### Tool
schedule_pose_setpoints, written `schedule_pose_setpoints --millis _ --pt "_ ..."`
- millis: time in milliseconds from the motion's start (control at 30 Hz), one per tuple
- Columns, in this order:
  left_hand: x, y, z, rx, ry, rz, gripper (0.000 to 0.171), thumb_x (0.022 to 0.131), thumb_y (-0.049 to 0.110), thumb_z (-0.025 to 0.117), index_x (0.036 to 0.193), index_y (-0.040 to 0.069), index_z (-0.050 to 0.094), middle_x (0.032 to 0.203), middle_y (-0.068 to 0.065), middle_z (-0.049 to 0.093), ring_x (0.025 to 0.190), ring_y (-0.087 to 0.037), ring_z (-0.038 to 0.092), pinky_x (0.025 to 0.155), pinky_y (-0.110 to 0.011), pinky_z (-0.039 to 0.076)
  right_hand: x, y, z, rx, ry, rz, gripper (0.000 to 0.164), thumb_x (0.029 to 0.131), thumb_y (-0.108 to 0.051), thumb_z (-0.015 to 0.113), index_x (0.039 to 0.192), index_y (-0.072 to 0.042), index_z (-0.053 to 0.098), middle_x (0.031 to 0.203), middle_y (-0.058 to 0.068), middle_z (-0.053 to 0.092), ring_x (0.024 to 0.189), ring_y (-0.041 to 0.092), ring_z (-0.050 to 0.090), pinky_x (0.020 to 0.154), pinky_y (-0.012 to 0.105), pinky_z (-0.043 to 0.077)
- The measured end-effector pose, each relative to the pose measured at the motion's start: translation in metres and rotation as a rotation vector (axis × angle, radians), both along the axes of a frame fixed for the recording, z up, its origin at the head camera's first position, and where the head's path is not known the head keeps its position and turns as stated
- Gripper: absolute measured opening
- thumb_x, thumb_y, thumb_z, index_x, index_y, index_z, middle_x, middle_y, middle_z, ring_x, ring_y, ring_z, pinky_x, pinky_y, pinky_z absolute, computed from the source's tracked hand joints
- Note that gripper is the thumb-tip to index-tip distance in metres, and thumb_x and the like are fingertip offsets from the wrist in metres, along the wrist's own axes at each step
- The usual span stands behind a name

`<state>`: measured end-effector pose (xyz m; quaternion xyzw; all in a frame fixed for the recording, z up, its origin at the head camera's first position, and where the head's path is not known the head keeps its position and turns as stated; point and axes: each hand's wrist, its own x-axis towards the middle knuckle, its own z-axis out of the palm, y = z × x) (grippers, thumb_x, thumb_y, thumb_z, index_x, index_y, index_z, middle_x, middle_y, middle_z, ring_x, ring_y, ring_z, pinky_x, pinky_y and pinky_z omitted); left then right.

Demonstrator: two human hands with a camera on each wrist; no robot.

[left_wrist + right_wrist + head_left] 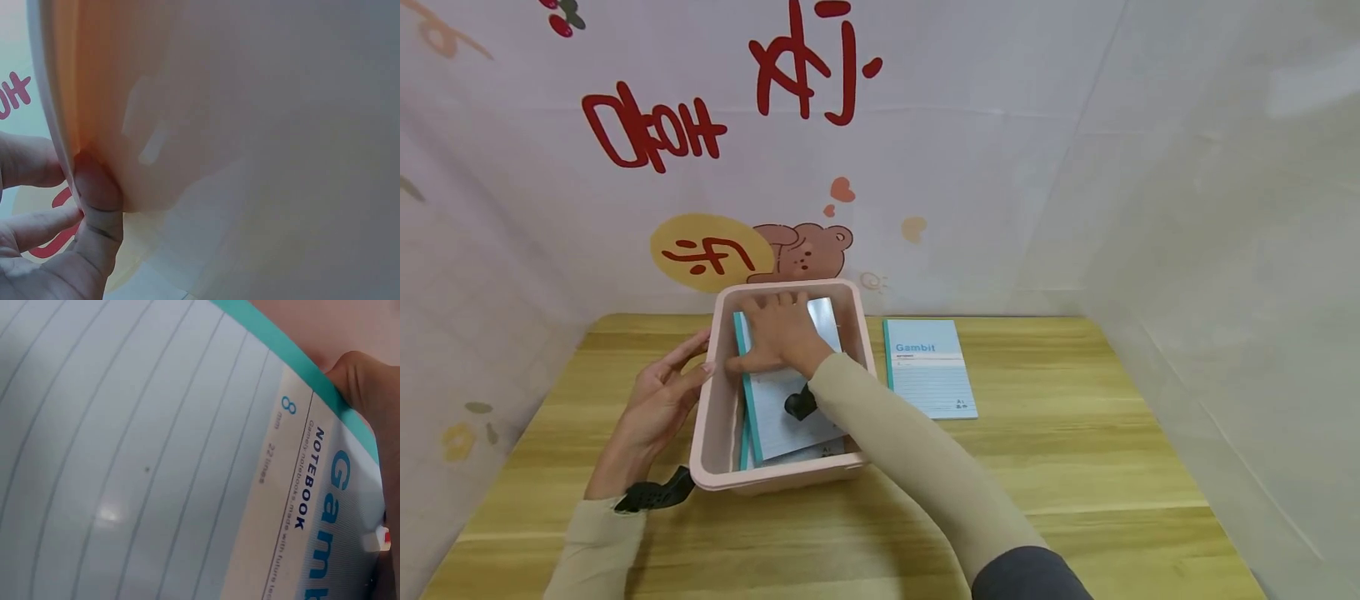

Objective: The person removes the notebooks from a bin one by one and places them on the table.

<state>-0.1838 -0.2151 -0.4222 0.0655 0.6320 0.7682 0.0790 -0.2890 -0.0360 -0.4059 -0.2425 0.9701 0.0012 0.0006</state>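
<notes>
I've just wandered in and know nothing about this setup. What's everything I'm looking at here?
Pink bin: one, pale pink, on the table
Notebooks in the bin: at least two, pale blue with teal spines, overlapping
Loose notebook: one, same colours, on the table right of the bin
Table: one, yellowish wood grain, beneath everything
Backdrop: one, whitish, behind the table, printed with red characters, cherries, hearts and a brown bear
Black wrist devices: two, black, one at each wrist
Sleeves: two, beige, on the arms; dark grey farther up the right
Left hand: one, bare, pinching the bin's left rim
Right hand: one, bare, over the upper notebook inside the bin
</notes>
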Motion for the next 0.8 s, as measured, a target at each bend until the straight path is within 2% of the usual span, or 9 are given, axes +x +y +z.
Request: schedule_pose_setpoints --millis 233,567,700,800 --pt "-0.001 0.001 0.000 -0.023 0.002 0.009 0.067 0.103 0.012 0.061 0.162 0.005 0.028 0.137 0.004 0.043 0.110 -0.003 0.063 0.091 -0.019 0.059 -0.004 0.007 0.013 -0.043 0.032 -0.015 0.096 0.079 -0.084 0.055 0.153 -0.026 0.035 0.152 0.009 0.051 0.139 0.030 0.047 0.117 0.059 0.035" --pt "-0.002 -0.004 0.000 0.002 0.005 0.016 0.067 0.103 0.009 0.060 0.162 0.006 0.028 0.136 0.004 0.044 0.109 -0.003 0.064 0.090 -0.018 0.059 -0.003 0.007 0.039 -0.099 0.091 -0.041 0.082 0.081 -0.082 0.053 0.142 -0.028 0.044 0.139 0.003 0.059 0.127 0.024 0.051 0.105 0.050 0.038" --pt "-0.001 -0.002 -0.003 0.011 -0.002 -0.002 0.068 0.103 0.008 0.060 0.162 0.004 0.027 0.136 0.002 0.043 0.109 -0.003 0.064 0.093 -0.018 0.058 0.001 0.012 0.048 -0.129 0.088 -0.043 0.083 0.081 -0.080 0.053 0.145 -0.028 0.043 0.137 0.001 0.060 0.124 0.021 0.053 0.101 0.049 0.040" --pt "0.000 0.000 -0.005 0.007 0.007 -0.003 0.069 0.103 0.008 0.060 0.162 0.004 0.026 0.136 0.002 0.042 0.110 -0.002 0.064 0.094 -0.017 0.057 0.004 0.016 0.059 -0.177 0.092 -0.035 0.086 0.081 -0.079 0.054 0.150 -0.028 0.041 0.141 0.001 0.059 0.127 0.021 0.053 0.103 0.051 0.040"
